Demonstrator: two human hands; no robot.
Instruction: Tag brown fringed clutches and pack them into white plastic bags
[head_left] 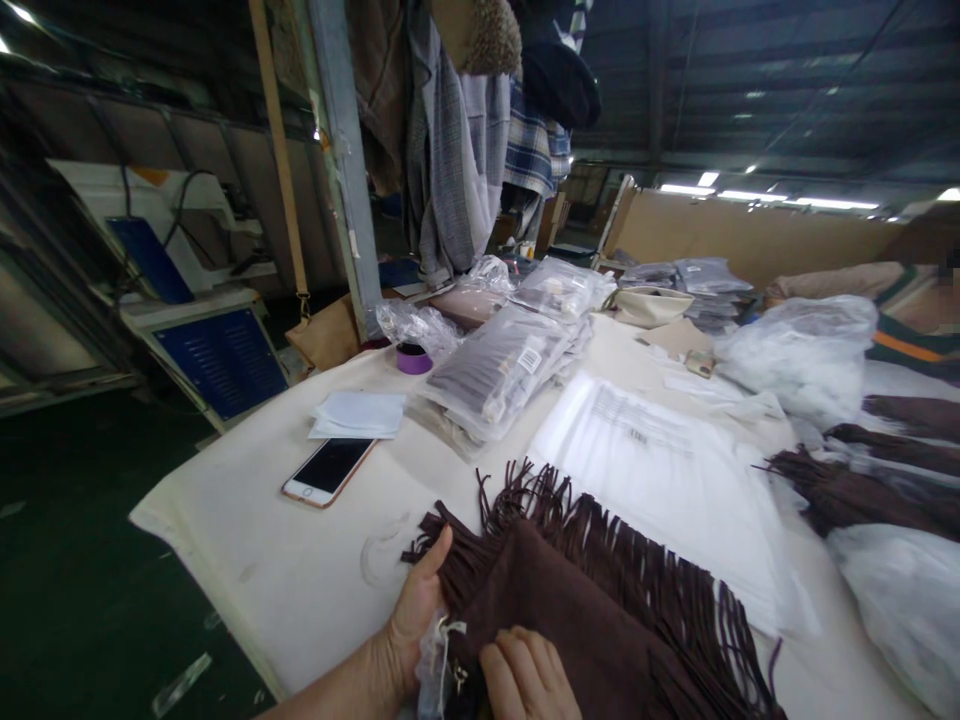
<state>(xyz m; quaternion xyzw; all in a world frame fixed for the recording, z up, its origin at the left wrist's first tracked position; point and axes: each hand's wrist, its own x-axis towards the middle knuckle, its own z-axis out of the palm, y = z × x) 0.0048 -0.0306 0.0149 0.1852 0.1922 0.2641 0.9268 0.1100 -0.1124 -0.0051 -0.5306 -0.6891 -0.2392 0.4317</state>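
Observation:
A dark brown fringed bag [555,590] lies at the front of the table, its long strips fanned toward the far side. My left hand [417,615] grips its left edge, thumb raised along the fringe and the other fingers mostly hidden. Beside that palm hangs a small clear plastic piece [433,650] with a white tie. A metal clasp [459,676] shows between my hands. My right hand [529,672] is closed against the bag's near side, fingers bent and pressed together; its fingertips are partly hidden.
A phone [330,472] lies left, touching white papers [358,414]. Behind are a purple tape roll [413,358] and stacked bagged goods [499,370]. White plastic sheets [652,450] lie beyond the fringe. Right are stuffed plastic bags [799,350] and more brown fringed pieces [847,490].

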